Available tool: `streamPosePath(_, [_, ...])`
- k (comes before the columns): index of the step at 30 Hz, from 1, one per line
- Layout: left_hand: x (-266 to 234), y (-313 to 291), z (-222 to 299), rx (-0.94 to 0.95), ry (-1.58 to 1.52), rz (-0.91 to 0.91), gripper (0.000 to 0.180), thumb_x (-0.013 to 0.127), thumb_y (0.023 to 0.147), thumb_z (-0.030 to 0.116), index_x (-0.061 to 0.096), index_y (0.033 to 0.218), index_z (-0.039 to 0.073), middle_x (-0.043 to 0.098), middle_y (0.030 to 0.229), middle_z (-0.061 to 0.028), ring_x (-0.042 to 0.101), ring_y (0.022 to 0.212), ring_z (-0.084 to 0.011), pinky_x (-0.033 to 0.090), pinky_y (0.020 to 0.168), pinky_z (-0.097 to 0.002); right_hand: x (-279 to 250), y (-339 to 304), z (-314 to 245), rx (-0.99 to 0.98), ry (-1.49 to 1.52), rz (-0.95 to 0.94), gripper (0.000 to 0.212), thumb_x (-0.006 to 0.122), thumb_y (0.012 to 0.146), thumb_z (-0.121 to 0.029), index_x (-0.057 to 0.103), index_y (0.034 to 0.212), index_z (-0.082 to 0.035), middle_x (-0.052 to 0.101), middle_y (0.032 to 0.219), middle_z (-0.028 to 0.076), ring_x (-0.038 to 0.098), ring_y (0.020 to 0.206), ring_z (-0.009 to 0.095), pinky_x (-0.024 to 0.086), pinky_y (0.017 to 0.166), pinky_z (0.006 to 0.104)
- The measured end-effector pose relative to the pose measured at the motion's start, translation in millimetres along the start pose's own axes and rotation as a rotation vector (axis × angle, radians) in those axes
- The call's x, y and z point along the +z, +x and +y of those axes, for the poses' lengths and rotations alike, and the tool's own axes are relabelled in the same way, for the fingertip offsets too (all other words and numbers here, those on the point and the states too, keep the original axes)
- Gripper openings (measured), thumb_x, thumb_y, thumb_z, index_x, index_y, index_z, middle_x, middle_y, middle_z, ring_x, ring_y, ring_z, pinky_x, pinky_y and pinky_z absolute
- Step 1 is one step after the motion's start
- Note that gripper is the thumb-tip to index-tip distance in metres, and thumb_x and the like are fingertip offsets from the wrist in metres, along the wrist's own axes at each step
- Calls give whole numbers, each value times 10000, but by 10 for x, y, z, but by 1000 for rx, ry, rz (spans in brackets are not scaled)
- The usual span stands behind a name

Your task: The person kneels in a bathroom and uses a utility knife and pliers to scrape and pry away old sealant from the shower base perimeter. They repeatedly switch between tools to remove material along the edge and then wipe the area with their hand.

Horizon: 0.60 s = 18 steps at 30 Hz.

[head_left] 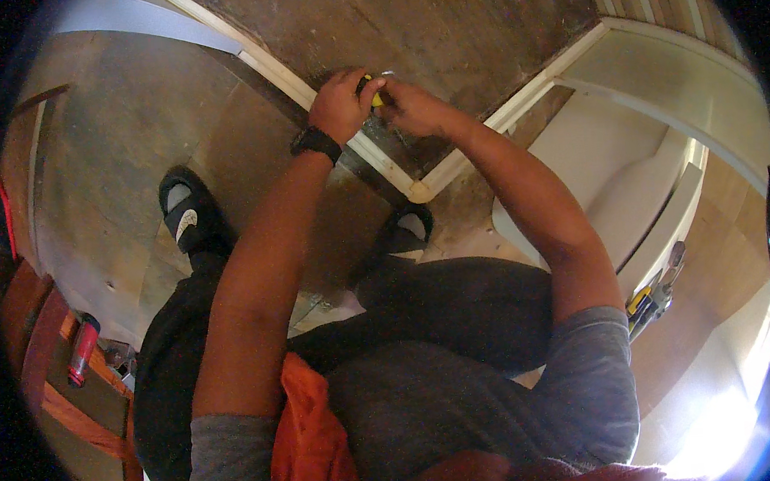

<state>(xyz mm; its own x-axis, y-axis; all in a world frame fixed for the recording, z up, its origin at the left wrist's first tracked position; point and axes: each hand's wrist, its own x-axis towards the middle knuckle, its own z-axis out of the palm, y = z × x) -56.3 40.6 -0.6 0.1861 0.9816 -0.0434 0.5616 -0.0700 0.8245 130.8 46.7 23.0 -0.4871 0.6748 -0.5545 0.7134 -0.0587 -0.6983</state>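
Note:
My left hand (340,108), with a black band on its wrist, is closed around a small yellow-and-black tool (376,98). The fingers cover most of that tool, so its exact kind is hidden. My right hand (412,109) meets it from the other side, fingers curled in against the yellow part. What the right fingertips grip cannot be made out. Both hands are just above a pale wooden frame (382,162), near its corner. Inside the frame lies a brown, scuffed panel (454,34).
My feet stand on the brown floor (126,122) left of and below the frame's corner. On the right are a white panel (598,140) and several hand tools (654,299). A red cylinder (84,348) rests on wooden furniture (82,416) at lower left.

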Motion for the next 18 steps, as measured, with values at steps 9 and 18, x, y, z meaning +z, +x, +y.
streamPosePath(9, [-27,36,57,46,52,-22,446,610,986,414,688,1073,-17,682,948,-268,659,891,-457,537,778,-502,61,62,142,34,9,1,441,650,948,-173,491,1312,19,680,1145,234,673,1029,379,522,907,437])
streamPosePath(18, [-40,-26,41,34,73,30,385,589,997,359,695,1135,15,661,1050,-222,646,987,-398,541,854,-464,24,-93,-198,53,-45,117,501,665,916,-229,476,1296,36,677,1103,285,652,1038,478,533,892,530])
